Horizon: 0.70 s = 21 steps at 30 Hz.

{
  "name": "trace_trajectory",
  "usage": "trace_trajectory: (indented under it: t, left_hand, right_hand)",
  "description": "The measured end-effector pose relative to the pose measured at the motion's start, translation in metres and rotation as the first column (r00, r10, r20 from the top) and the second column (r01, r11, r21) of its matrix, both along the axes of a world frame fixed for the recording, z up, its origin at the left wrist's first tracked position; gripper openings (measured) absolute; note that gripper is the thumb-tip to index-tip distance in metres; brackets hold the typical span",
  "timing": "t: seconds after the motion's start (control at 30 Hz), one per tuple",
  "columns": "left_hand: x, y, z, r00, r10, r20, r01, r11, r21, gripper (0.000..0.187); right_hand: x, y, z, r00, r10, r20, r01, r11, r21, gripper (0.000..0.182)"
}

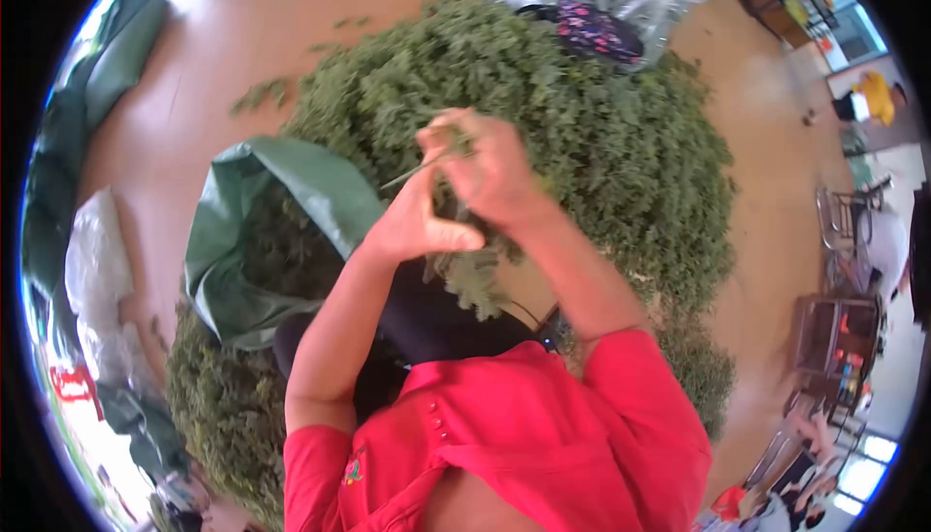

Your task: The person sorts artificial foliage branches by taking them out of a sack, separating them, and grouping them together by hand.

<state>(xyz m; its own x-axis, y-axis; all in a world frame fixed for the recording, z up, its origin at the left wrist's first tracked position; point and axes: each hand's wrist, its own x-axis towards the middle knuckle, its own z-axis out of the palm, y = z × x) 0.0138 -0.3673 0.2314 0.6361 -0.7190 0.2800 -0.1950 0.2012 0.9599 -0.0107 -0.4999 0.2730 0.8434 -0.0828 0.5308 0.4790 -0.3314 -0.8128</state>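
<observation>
Item: thin green sprig (419, 169), centre frame, pinched between left hand (417, 222) and right hand (490, 173), both grasping it, above a leaf heap (601, 144) and green sack (291, 193); likely light, limp, easily bruised, best held by the stem.

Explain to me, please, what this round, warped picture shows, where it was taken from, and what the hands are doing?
It is a single picture from a camera worn on a person's head, looking down; the wide lens bends the edges. No machine is involved, only two bare hands raised together. The left hand and the right hand pinch a thin green stem between them. Below lies a big heap of leafy greens on a wooden floor, beside an open green sack. The red shirt is the person's own.
</observation>
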Motion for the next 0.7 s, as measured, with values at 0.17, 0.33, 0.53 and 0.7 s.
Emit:
trace_trajectory:
  t: [0.17,0.33,0.53,0.7]
  left_hand:
    - [-0.042,0.031,0.009,0.921,0.052,-0.387,-0.024,0.997,0.076,0.080]
    - [-0.061,0.067,-0.001,0.979,0.181,-0.096,-0.172,0.981,0.093,0.068]
    - [-0.034,0.078,-0.039,0.851,0.117,-0.512,-0.299,0.909,-0.289,0.047]
    - [-0.029,0.061,-0.055,0.410,0.305,0.859,-0.810,0.554,0.191,0.015]
  right_hand:
    - [-0.020,0.030,0.020,0.984,0.028,0.173,0.010,0.976,-0.216,0.014]
    - [-0.044,0.065,0.033,0.972,0.039,0.232,-0.003,0.988,-0.155,0.019]
    - [-0.066,0.121,-0.024,0.993,-0.096,-0.064,0.077,0.964,-0.255,0.030]
    - [-0.108,0.094,-0.019,0.977,0.070,-0.203,-0.076,0.997,-0.022,0.020]
